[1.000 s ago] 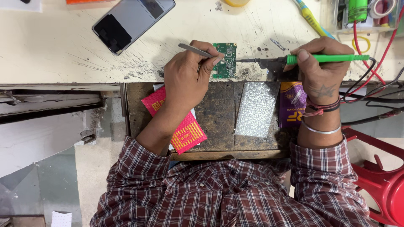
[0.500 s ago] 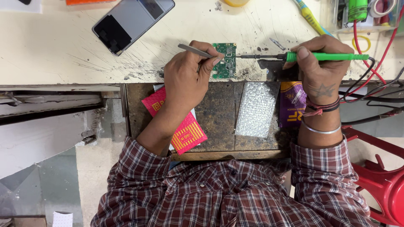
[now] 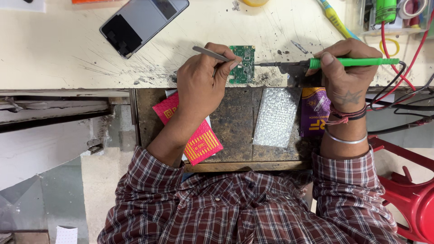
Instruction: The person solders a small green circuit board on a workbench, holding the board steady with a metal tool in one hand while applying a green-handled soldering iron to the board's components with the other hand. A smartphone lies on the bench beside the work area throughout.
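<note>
head view: left hand (image 3: 201, 86) fingers pinch tweezers (image 3: 211, 53); right hand (image 3: 346, 72) grips green iron (image 3: 357, 62); red packet (image 3: 194, 135) below.

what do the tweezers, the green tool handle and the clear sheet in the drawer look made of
Tweezers: likely bare metal, grey with a dull sheen. Green handle: probably plastic or rubber, one bright even colour. Clear sheet: looks like plastic bubble wrap, see-through with rows of small bumps.

We look from single head camera, straight down, close over bench (image 3: 68, 54); own torso at 6 o'clock.
</note>
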Demonstrator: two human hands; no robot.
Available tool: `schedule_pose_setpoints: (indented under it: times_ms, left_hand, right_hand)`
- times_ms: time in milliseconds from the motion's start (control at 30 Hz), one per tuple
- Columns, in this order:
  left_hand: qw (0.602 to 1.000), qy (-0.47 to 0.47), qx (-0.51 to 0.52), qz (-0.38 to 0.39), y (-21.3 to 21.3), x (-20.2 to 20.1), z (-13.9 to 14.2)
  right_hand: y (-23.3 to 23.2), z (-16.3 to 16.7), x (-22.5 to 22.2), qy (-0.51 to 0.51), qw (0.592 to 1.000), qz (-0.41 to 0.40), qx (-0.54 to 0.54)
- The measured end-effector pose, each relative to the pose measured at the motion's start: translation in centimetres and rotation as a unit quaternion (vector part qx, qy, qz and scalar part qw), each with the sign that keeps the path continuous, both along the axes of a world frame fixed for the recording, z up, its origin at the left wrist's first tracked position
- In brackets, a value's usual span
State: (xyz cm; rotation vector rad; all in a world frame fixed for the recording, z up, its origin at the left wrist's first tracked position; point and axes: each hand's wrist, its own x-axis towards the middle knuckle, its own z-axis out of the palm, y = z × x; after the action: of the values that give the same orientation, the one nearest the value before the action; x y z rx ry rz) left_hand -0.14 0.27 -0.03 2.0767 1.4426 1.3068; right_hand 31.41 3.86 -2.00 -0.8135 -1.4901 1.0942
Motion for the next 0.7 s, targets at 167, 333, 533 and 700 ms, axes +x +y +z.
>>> schedule_pose_setpoints:
  times_ms: [167, 333, 533, 700]
  left_hand:
    - [1.000, 0.004, 0.001, 0.005, 0.03, -0.09, 0.02]
    - [1.000, -0.006, 0.019, 0.000, -0.03, -0.09, 0.17]
    - [1.000, 0.001, 0.002, 0.006, -0.06, 0.06, 0.26]
    - [1.000, 0.006, -0.005, 0.009, -0.07, -0.03, 0.18]
  right_hand:
    - [-0.03, 0.00, 0.00, -0.002, 1.000, -0.010, -0.004]
    - [0.01, -0.09, 0.02, -0.003, 1.000, -0.006, 0.004]
    - [0.02, -0.11, -0.02, 0.003, 1.000, -0.010, -0.001]
    - [-0.17, 0.13, 0.00, -0.005, 1.000, -0.008, -0.004]
